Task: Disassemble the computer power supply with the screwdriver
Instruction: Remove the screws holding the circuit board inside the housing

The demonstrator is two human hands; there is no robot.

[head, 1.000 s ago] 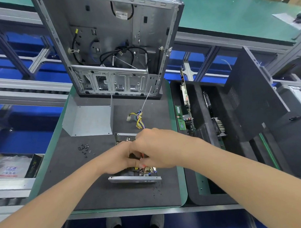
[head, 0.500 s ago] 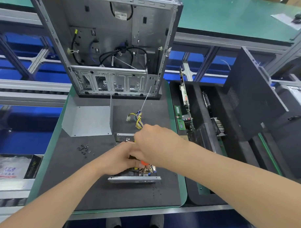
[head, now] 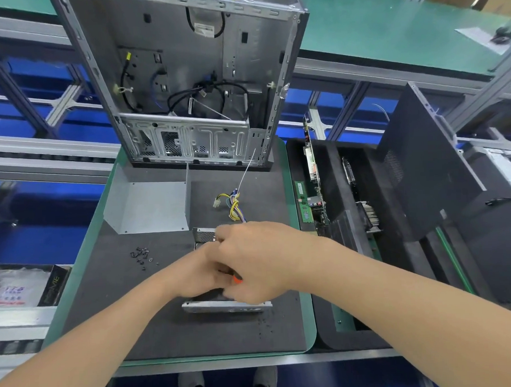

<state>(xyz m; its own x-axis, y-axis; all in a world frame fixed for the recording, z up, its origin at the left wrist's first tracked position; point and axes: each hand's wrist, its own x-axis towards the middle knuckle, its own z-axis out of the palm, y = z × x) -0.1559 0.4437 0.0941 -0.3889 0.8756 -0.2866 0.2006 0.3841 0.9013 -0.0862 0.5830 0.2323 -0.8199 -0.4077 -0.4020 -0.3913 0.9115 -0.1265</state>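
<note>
A: What has moved?
B: Barely anything. The power supply [head: 226,305] sits where it was on the mat [head: 108,314], opened, its long axis running away from the person. The right hand [head: 259,259] has rolled slightly, baring the orange handle of the screwdriver [head: 237,278].
A: And the grip?
B: The right hand curls round that handle, directly above the unit. The shaft is hidden, likely pointing down into it. The left hand [head: 199,273] lies beneath with its fingers covered, so its hold cannot be told. Loose screws [head: 141,255] lie to the left, the cover [head: 153,205] beyond them.
</note>
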